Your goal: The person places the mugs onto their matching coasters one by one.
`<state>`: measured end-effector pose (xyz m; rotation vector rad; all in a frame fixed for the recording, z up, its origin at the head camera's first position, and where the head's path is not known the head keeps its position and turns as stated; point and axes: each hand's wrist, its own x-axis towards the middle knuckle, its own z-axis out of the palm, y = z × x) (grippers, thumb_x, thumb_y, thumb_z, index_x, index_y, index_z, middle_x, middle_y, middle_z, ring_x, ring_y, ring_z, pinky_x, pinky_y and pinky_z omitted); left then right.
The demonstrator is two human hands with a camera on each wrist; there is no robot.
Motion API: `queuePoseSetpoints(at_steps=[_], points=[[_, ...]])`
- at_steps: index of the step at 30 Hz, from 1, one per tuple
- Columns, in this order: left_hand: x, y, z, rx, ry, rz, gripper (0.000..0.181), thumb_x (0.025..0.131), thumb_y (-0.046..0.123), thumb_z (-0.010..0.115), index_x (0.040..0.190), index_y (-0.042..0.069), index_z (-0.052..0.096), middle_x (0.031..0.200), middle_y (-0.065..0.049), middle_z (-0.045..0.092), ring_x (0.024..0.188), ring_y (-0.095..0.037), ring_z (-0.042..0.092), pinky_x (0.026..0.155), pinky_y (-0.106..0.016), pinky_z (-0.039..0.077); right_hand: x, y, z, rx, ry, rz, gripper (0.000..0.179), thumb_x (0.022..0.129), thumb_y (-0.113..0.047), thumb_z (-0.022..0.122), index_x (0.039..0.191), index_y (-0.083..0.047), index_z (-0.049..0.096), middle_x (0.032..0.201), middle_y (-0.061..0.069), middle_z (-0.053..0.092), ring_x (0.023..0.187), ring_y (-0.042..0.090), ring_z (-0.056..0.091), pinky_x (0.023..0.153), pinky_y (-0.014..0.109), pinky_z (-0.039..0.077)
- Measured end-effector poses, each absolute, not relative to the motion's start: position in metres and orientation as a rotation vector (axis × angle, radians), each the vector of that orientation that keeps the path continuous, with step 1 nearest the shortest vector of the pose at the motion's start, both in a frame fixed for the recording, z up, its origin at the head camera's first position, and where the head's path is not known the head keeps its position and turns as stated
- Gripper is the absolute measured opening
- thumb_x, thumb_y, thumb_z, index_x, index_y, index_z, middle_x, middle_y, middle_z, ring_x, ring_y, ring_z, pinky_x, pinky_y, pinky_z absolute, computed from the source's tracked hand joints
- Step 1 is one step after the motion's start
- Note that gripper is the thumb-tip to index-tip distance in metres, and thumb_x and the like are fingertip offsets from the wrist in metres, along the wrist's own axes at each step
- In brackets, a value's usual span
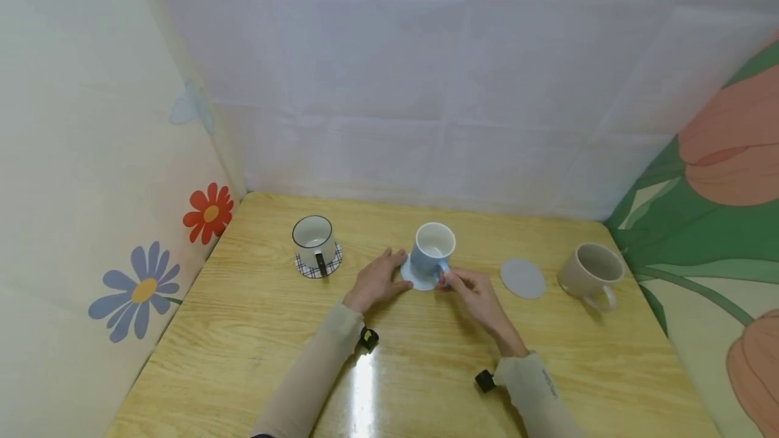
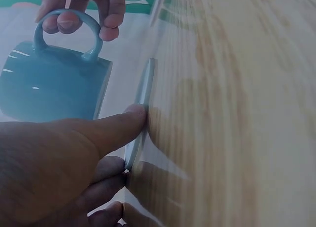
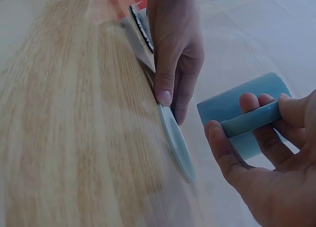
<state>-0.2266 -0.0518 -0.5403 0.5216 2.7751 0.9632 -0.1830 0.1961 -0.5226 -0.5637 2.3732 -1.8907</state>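
My right hand grips a light blue mug by its handle, fingers through the loop and thumb on top. The mug is upright, raised a little over a round pale blue coaster. A gap shows between its base and the coaster in the left wrist view. On the coaster's left side, my left hand holds its edge between thumb and fingers. In the right wrist view, the left thumb lies at the coaster's rim.
To the left, a white mug with a dark rim stands on a checked coaster. A plain grey coaster lies right of my right hand, and a beige mug stands beyond it. White cloth hangs behind the wooden table.
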Motion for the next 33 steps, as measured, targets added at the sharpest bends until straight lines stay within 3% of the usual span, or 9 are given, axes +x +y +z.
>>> queuePoseSetpoints(at_steps=[15, 33], points=[[-0.2265, -0.0508, -0.5439, 0.501, 2.787, 0.970, 0.075, 0.095, 0.034, 0.082, 0.160, 0.016, 0.050, 0.169, -0.006, 0.041, 0.161, -0.037, 0.031, 0.125, -0.067, 0.033, -0.1819, 0.1908, -0.5243, -0.545, 2.370, -1.876, 0.029, 0.112, -0.006, 0.053, 0.109, 0.016, 0.071, 0.112, 0.034, 0.074, 0.102, 0.034, 0.077, 0.099, 0.047, 0.064], [-0.2263, -0.0501, -0.5408, 0.479, 2.779, 0.983, 0.075, 0.095, 0.033, 0.081, 0.160, 0.015, 0.049, 0.170, -0.005, 0.041, 0.162, -0.036, 0.030, 0.126, -0.065, 0.033, -0.1805, 0.1903, -0.5283, -0.535, 2.431, -1.838, 0.028, 0.111, -0.006, 0.054, 0.107, 0.015, 0.073, 0.103, 0.034, 0.076, 0.098, 0.024, 0.076, 0.093, 0.020, 0.060]])
